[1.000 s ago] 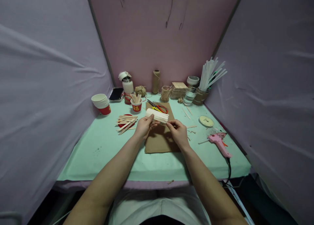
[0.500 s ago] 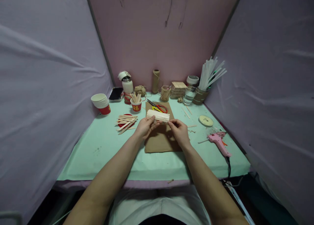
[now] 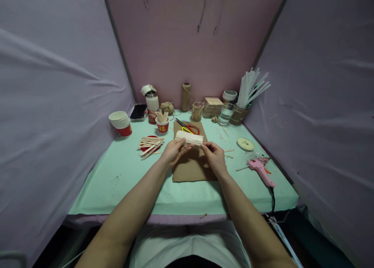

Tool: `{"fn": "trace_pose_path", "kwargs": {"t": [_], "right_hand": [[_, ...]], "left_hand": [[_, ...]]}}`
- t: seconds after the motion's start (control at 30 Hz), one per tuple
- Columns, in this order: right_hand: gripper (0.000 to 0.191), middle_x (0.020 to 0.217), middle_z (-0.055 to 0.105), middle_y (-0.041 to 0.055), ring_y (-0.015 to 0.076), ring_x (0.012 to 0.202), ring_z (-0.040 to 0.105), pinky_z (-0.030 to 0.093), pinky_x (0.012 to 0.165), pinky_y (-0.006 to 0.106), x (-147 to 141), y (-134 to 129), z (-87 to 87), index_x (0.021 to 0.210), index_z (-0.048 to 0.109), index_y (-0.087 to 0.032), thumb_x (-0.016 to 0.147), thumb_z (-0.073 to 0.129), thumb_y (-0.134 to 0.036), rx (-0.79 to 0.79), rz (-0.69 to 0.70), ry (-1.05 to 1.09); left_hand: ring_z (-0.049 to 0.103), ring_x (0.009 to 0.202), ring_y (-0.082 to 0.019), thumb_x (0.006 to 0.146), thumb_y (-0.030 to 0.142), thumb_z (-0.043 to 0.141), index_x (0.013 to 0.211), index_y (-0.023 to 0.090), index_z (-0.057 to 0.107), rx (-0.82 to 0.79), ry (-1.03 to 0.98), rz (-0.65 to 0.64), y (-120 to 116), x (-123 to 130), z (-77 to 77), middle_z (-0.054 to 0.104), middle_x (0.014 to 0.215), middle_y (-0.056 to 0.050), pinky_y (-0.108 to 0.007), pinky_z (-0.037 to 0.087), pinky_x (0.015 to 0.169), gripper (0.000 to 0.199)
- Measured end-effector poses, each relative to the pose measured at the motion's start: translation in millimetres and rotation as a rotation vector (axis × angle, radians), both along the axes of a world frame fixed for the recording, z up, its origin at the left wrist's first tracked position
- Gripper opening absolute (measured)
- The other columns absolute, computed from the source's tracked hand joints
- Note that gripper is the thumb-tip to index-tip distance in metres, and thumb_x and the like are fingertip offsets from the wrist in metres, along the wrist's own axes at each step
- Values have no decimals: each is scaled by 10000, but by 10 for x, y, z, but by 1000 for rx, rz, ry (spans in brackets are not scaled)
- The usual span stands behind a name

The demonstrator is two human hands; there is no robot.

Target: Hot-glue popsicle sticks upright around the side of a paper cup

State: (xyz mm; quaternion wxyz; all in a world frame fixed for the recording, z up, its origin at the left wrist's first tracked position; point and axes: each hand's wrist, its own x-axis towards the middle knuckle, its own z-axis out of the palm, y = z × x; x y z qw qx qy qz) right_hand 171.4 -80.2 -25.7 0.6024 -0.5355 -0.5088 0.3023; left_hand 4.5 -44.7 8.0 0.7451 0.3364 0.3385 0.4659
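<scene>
Above a brown board [image 3: 193, 168], both hands hold a small panel of pale wooden sticks [image 3: 189, 137] laid side by side. My left hand [image 3: 174, 150] grips its left part, thumb on top and fingers underneath. At the panel's right lower corner, my right hand [image 3: 214, 155] pinches the edge between thumb and fingers. Scissors with red handles [image 3: 194, 130] and a yellow-handled tool [image 3: 186, 130] lie on the board just behind the panel. The panel's underside is mostly hidden.
Loose sticks [image 3: 150, 145] lie over a red dish at left, near a cup of sticks [image 3: 162, 123] and stacked paper cups [image 3: 121, 123]. A pink glue gun [image 3: 261, 171] and round tin [image 3: 245, 144] are at right. A water glass [image 3: 225, 115] stands behind.
The panel has tilted slightly and shifted a little to the right, showing more of its front edge. Both hands keep their grip, and the right one has moved slightly.
</scene>
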Motion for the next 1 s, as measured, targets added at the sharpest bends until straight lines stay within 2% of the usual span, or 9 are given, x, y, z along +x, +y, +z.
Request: {"fn": "trace_pose_path", "kwargs": {"t": [0.2, 0.37, 0.7, 0.83, 0.9, 1.0], "right_hand": [[249, 748, 651, 11, 155, 678, 573, 466, 651, 279, 10, 3, -15, 812, 664, -185, 774, 662, -431, -6, 1, 14], [275, 741, 643, 10, 152, 660, 562, 451, 610, 268, 17, -11, -12, 821, 660, -183, 771, 662, -454, -8, 12, 33], [231, 750, 619, 0, 152, 710, 553, 445, 690, 281, 5, -35, 13, 788, 646, -189, 782, 668, -419, 57, 13, 23], [230, 760, 613, 1, 149, 710, 542, 436, 689, 279, 6, -46, 24, 799, 640, -189, 793, 663, -418, 80, 13, 24], [228, 756, 611, 0, 149, 710, 539, 434, 688, 278, 3, -53, 33, 795, 637, -189, 791, 666, -415, 85, 19, 26], [229, 746, 617, 1, 151, 699, 543, 436, 671, 278, -5, -64, 49, 796, 639, -190, 789, 665, -418, 64, 47, 26]], "left_hand": [[719, 780, -123, 923, 188, 557, 883, 65, 698, 4, 22, -5, 2, 1, -1, 742, 868, -120, -179, 602, 727, 192], [719, 789, -120, 916, 112, 542, 839, 49, 692, 27, 29, -25, 3, 4, 5, 744, 856, -125, -152, 581, 711, 180], [725, 776, -132, 914, 131, 550, 812, 50, 670, 55, 14, -19, -9, 4, 2, 742, 817, -125, -164, 573, 702, 177], [723, 688, -139, 867, 207, 639, 859, 73, 666, 84, 36, -48, -3, -23, -9, 746, 869, -121, -162, 563, 567, 137], [715, 640, -131, 825, 243, 692, 932, 91, 668, 98, 60, -75, -8, -25, -25, 747, 915, -115, -144, 526, 482, 187], [700, 596, -115, 789, 260, 730, 1002, 106, 670, 92, 111, -104, -20, -10, -50, 747, 923, -111, -127, 487, 437, 270]]}}
